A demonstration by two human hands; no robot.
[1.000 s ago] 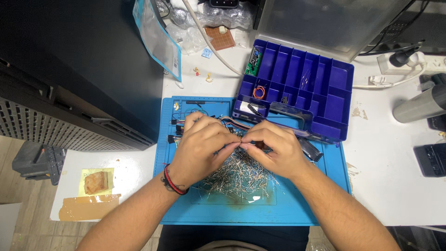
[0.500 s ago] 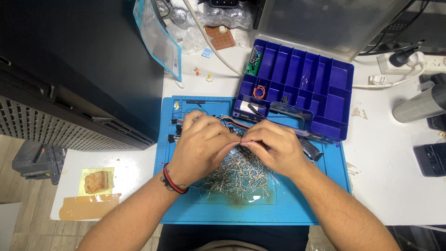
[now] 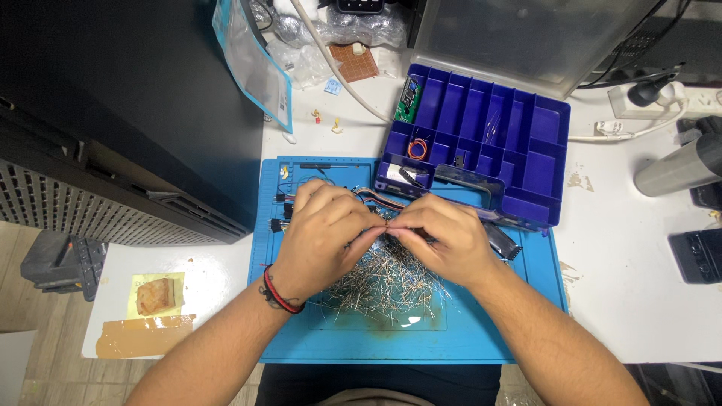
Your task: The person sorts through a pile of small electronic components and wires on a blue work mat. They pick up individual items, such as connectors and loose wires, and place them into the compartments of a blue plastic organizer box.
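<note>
Fingertips of my left hand (image 3: pixel 322 233) and my right hand (image 3: pixel 444 239) are meeting over the middle of the blue work mat (image 3: pixel 496 331), both pinching a small dark component (image 3: pixel 392 234) between them. Thumb and forefinger of each hand are closing on it from either side; my own fingers are covering most of it, so its shape and kind are not showing clearly. Directly beneath the hands, a loose heap of thin metal pins (image 3: pixel 387 284) is lying on the mat, its upper part hidden under my palms. A red and black band (image 3: pixel 280 297) is sitting on my left wrist. Black-ended jumper wires (image 3: pixel 280 212) are poking out from behind my left hand, the rest of them concealed. Just beyond the hands, a blue compartment box (image 3: pixel 519 143) is standing open with its clear lid (image 3: pixel 526 37) tipped back and running off the top edge; a small orange wire coil (image 3: pixel 416 148) and a green circuit board (image 3: pixel 407 101) are lying in its left compartments. A grey cylinder (image 3: pixel 681 167) at the right is being cut off by the edge. A tan block (image 3: pixel 153 295) is resting on a yellow note at the far left of the white table (image 3: pixel 639 301).
</note>
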